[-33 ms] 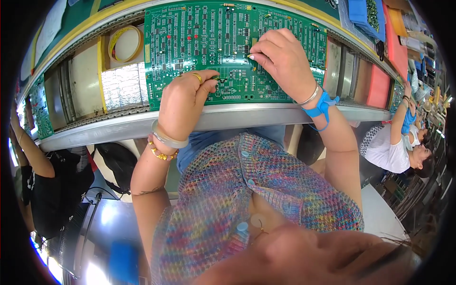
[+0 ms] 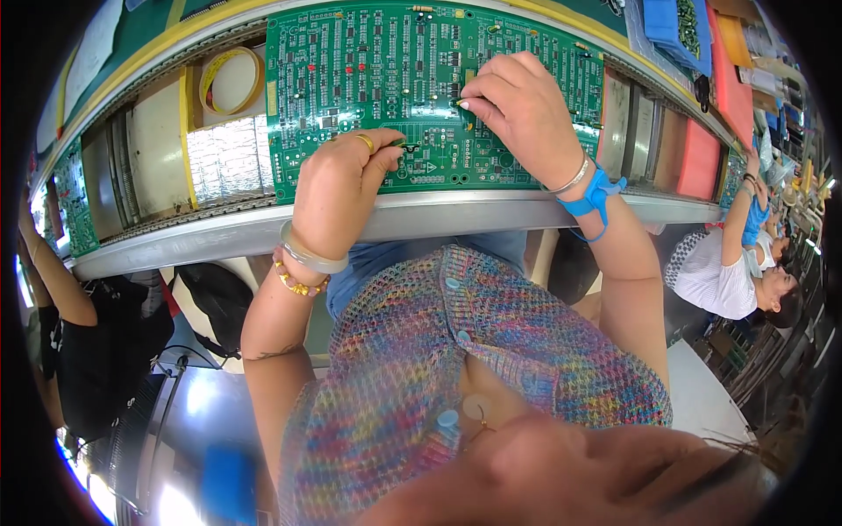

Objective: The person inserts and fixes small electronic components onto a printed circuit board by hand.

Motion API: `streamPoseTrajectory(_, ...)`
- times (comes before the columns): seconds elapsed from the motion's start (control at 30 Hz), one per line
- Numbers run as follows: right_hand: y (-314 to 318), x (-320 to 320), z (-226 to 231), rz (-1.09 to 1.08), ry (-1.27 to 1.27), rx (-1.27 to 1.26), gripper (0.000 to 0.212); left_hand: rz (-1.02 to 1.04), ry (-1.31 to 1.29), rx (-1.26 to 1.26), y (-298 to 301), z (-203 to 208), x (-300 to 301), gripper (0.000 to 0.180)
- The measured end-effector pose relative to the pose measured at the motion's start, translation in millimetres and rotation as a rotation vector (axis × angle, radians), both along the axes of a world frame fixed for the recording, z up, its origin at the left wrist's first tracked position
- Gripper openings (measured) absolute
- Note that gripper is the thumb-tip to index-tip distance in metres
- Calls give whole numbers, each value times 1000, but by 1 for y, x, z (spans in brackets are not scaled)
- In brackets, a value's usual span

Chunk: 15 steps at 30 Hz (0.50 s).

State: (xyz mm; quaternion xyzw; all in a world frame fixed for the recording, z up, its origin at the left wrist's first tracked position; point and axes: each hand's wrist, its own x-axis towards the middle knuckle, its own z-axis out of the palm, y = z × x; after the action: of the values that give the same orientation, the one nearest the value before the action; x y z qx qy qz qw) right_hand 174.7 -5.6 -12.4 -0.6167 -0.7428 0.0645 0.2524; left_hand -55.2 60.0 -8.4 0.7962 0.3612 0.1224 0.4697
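A large green circuit board (image 2: 386,96), crowded with small parts, lies across the rails in front of me. Over its lower middle, my left hand (image 2: 338,180) has thumb and forefinger pinched together at a small dark part, too small to name. My right hand (image 2: 526,114) is above the board's right half. Its thumb and forefinger close on a tiny component (image 2: 460,103) with a pale end, close to the board's surface. The fingertips hide exactly where each part meets the board. A blue wrist strap (image 2: 596,200) circles my right wrist.
A metal rail (image 2: 456,215) runs along the near side. Left of the board are a tape roll (image 2: 232,81) and a silvery sheet (image 2: 232,162); further left lies another circuit board (image 2: 77,206). A blue bin (image 2: 675,35) stands at far right. Other people work on both sides.
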Motion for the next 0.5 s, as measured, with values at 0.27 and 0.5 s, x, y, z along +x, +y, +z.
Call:
streamPoseTrajectory(0.27,1,-3,0,22,-64,28,14,-5,41,-13,2,2,3,19)
streamPoseTrajectory(0.5,0,-7,-3,17,-105,67,15,0,25,-31,2,1,3,19)
